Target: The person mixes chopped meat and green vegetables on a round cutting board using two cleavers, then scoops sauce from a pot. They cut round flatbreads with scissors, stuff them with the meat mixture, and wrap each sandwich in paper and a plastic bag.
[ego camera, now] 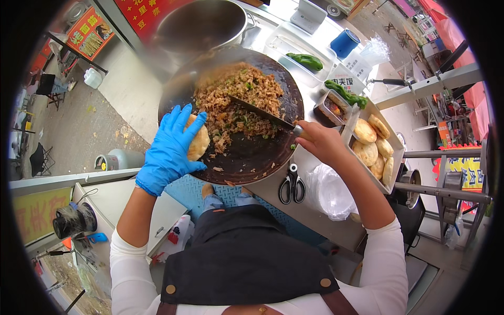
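A blue disposable glove covers my left hand (169, 147), whose fingers curl over a round flatbread (198, 142) at the left rim of a dark round chopping board (252, 171). My bare right hand (321, 139) grips the wooden handle of a cleaver (263, 114). Its blade lies across a heap of chopped meat (240, 92) mixed with green bits. Whether the blade's edge touches the board is hidden by the meat. Steam blurs the heap's far left side. Scraps of meat are scattered on the near part of the board.
Behind the board stands a large steel pot (202, 25). To the right are a plastic tub (275, 45) with green peppers (306, 62), a small sauce container (334, 108) and a tray of flatbreads (365, 154). Black-handled scissors (291, 185) and clear plastic bags (330, 193) lie nearer me.
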